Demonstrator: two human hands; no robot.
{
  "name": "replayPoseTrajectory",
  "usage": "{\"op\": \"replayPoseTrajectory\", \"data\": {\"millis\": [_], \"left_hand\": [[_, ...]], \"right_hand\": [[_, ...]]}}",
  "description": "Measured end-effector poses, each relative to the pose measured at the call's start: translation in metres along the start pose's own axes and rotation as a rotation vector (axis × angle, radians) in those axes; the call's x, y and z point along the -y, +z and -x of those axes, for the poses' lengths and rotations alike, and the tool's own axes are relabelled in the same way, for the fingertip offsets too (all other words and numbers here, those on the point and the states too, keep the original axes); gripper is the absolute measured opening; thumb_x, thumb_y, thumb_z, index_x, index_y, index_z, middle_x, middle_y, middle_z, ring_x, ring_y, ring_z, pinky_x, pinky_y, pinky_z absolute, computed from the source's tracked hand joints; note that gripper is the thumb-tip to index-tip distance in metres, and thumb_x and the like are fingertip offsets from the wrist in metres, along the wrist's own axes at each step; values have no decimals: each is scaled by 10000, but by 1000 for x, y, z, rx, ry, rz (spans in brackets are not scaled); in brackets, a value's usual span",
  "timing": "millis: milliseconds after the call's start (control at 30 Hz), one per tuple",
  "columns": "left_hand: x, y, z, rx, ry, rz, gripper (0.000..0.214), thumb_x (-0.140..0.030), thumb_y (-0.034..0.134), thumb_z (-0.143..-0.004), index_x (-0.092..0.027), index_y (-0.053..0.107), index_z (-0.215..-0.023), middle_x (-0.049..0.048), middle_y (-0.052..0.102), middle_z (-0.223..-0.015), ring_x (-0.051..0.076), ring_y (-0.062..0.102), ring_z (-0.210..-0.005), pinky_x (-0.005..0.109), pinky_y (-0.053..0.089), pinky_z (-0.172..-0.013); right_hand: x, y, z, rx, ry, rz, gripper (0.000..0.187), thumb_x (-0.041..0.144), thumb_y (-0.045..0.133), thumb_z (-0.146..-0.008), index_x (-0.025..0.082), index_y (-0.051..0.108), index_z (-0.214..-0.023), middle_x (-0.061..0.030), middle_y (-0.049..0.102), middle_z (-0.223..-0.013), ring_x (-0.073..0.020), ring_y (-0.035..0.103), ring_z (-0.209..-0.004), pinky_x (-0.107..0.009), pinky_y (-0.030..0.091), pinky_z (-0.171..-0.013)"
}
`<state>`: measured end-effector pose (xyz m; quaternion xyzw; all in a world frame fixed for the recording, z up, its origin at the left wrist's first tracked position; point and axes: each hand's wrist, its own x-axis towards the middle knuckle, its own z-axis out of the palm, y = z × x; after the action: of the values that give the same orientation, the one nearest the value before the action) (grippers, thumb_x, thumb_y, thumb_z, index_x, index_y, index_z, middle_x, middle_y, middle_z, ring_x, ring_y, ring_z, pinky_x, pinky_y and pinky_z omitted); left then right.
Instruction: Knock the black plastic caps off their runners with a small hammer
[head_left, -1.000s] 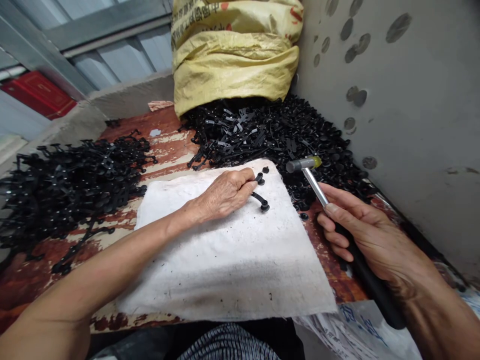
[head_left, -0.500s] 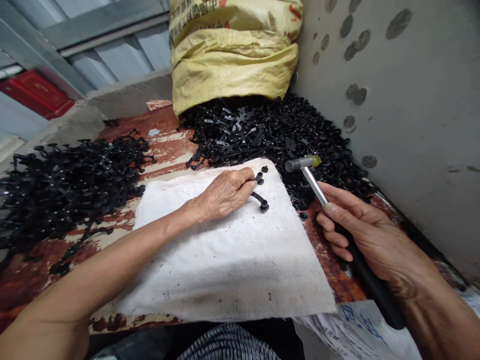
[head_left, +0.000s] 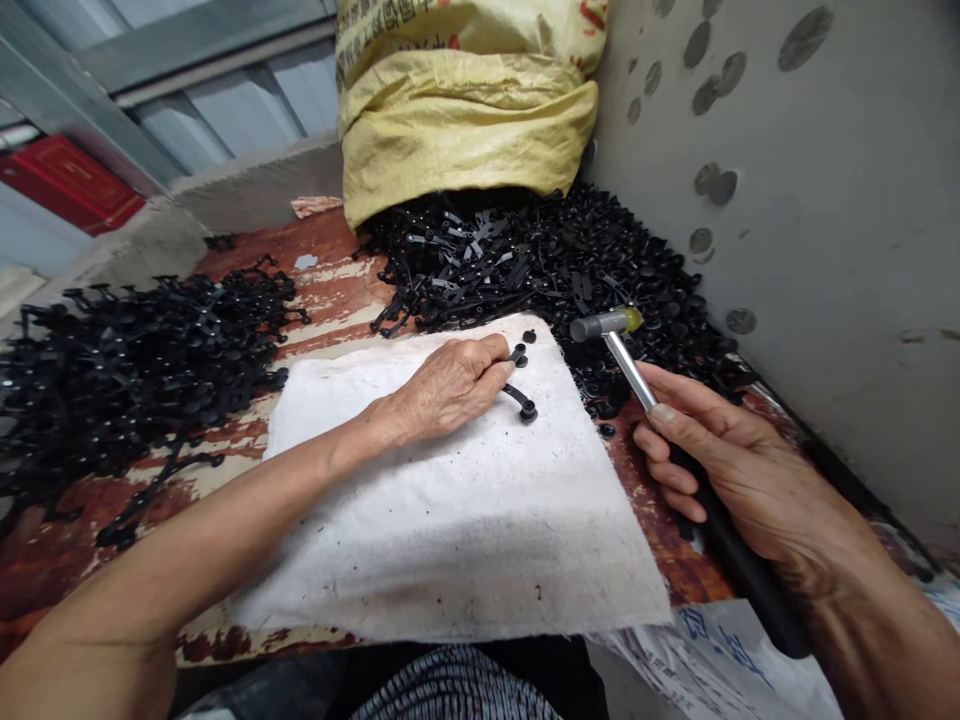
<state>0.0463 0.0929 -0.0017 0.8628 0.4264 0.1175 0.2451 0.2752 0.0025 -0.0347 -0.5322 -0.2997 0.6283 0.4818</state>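
My left hand (head_left: pixel 465 385) is closed on a black jointed part near the top right of a white cloth (head_left: pixel 450 530). One curved arm of the part (head_left: pixel 517 396), with a round knob at its end, sticks out beside my fingers; the rest is hidden in my grip. A second end with a round piece shows just above it. A small black cap (head_left: pixel 529 337) lies on the cloth beyond. My right hand (head_left: pixel 720 450) grips a small mallet (head_left: pixel 634 372) by its black handle, its grey and yellow head raised right of the cloth.
Heaped loose black parts (head_left: pixel 525 260) spill from a yellow woven sack (head_left: pixel 465 130) at the back. Another pile of assembled-looking black parts (head_left: pixel 142 360) lies at left. A grey spotted wall (head_left: pixel 840 220) bounds the right side. White printed bags (head_left: pixel 712 655) lie at lower right.
Both hands, the mallet and the black part hold nearly the same places. The view has shifted only slightly.
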Motion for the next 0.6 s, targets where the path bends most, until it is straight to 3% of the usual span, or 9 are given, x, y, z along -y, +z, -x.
{"op": "replayPoseTrajectory", "data": {"millis": [400,500,600], "left_hand": [[1,-7,-9,72,61,-121,269,-202,417,-907,-215,341,-649,-40,374,-598,105,345,-543,280,271,-560],[2,-9,-9,84,79,-99,272,-210,405,-913,-213,342,-648,-39,388,-599,105,359,-548,274,272,-557],[4,-9,-8,91,110,-54,270,-199,388,-910,-214,323,-648,-41,375,-611,105,359,-560,269,269,-559]], "right_hand": [[-2,2,0,17,-47,140,688,422,702,-761,243,505,-1396,87,450,-572,-70,324,-395,-137,287,-284],[-4,2,0,35,-179,418,644,416,588,-840,198,479,-1435,61,489,-593,-95,361,-388,-181,318,-281],[-1,8,4,10,-478,751,523,356,510,-900,177,542,-1390,-68,700,-883,-155,591,-568,-278,533,-470]]}}
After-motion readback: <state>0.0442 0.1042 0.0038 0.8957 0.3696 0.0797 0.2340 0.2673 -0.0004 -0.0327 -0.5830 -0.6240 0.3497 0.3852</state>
